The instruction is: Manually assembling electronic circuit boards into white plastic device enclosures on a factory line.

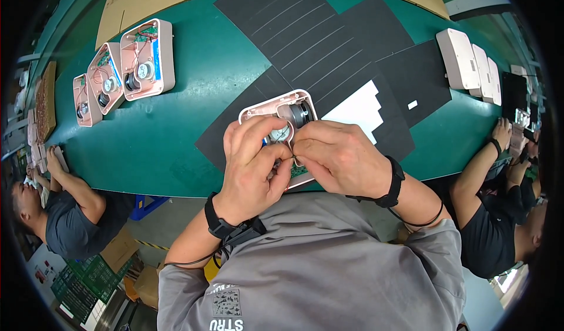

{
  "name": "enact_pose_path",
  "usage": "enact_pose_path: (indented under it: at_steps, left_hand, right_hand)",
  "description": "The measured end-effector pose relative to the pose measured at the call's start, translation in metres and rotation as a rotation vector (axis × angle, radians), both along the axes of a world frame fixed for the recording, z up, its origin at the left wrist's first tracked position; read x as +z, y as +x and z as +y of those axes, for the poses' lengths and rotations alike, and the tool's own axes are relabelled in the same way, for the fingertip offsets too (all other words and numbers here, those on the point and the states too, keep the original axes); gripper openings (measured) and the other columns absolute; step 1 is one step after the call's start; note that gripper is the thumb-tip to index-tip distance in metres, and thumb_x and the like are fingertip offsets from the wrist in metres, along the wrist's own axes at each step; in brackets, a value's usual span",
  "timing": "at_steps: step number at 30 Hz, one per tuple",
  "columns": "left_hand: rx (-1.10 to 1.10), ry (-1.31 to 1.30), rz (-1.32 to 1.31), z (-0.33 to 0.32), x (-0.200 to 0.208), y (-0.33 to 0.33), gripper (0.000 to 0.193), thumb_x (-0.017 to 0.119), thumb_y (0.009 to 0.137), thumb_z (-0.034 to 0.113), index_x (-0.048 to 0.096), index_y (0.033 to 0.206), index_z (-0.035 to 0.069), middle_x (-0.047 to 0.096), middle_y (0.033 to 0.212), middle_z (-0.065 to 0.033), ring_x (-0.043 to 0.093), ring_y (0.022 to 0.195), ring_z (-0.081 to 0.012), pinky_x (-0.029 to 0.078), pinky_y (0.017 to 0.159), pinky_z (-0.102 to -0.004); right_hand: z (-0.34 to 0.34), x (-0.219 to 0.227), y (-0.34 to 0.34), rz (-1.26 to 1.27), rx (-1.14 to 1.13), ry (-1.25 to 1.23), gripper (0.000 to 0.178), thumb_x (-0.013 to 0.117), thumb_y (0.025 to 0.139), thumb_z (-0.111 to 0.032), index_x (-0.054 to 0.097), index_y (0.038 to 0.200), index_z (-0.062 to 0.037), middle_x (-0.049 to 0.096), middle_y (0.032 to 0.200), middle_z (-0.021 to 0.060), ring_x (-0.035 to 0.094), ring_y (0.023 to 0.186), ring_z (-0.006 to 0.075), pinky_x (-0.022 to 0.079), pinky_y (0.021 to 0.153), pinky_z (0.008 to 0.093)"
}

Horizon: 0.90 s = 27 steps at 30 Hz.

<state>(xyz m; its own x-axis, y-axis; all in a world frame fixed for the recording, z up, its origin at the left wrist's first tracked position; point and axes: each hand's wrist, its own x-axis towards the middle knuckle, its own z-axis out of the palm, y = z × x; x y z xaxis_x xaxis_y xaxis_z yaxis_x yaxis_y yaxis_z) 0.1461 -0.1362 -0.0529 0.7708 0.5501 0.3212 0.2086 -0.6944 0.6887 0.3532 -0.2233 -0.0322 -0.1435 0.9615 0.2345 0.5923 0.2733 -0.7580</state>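
A pale pink plastic housing (pixel 254 111), open side up, lies in front of me on black sheeting. Inside it are a black round part (pixel 302 114), a silver round motor-like part (pixel 280 133) and a green circuit board (pixel 299 170), mostly covered by my hands. Over the housing, my left hand (pixel 249 163) is closed, thumb and fingertips pinching a thin wire. My right hand (pixel 338 154) meets it from the other side, its fingertips pinched on the same wire. The wire's ends are hidden by my fingers.
Several similar open housings (pixel 168 60) stand at left, with boards and wires inside. At right are several closed pale housings (pixel 456 57). Black foam sheets (pixel 305 31) and a white label sheet (pixel 357 110) cover part of the green table (pixel 205 54). Other people work at both sides.
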Motion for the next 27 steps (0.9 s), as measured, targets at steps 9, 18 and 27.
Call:
enact_pose_path:
  at_steps: [9, 18, 27]
  left_hand:
    - [0.035, -0.033, 0.012, -0.004, -0.001, 0.001, 0.022, 0.079, 0.074, -0.002, 0.066, 0.089, 0.008, 0.061, 0.137, -0.0128, 0.056, 0.130, -0.0367, 0.038, 0.106, -0.0544]
    - [0.033, -0.004, -0.005, -0.003, -0.001, 0.001, 0.022, 0.079, 0.072, -0.002, 0.067, 0.088, 0.008, 0.064, 0.133, -0.0125, 0.058, 0.127, -0.0360, 0.039, 0.106, -0.0528]
    - [0.059, -0.024, -0.013, -0.004, -0.001, 0.000, 0.019, 0.078, 0.074, -0.002, 0.068, 0.088, 0.007, 0.065, 0.134, -0.0133, 0.059, 0.128, -0.0369, 0.042, 0.107, -0.0501]
  right_hand:
    - [-0.003, 0.003, -0.009, -0.097, -0.051, -0.071, 0.017, 0.073, 0.079, 0.004, 0.069, 0.095, -0.0025, 0.066, 0.096, 0.0076, 0.069, 0.081, 0.0277, 0.056, 0.065, 0.0387]
    - [-0.001, 0.001, -0.008, -0.084, -0.029, -0.024, 0.016, 0.075, 0.079, 0.003, 0.070, 0.093, -0.0027, 0.066, 0.096, 0.0068, 0.069, 0.081, 0.0273, 0.057, 0.066, 0.0386]
    - [-0.012, 0.003, -0.014, 0.052, -0.216, 0.012, 0.015, 0.075, 0.085, 0.001, 0.073, 0.100, -0.0002, 0.070, 0.099, 0.0092, 0.071, 0.083, 0.0278, 0.058, 0.067, 0.0361]
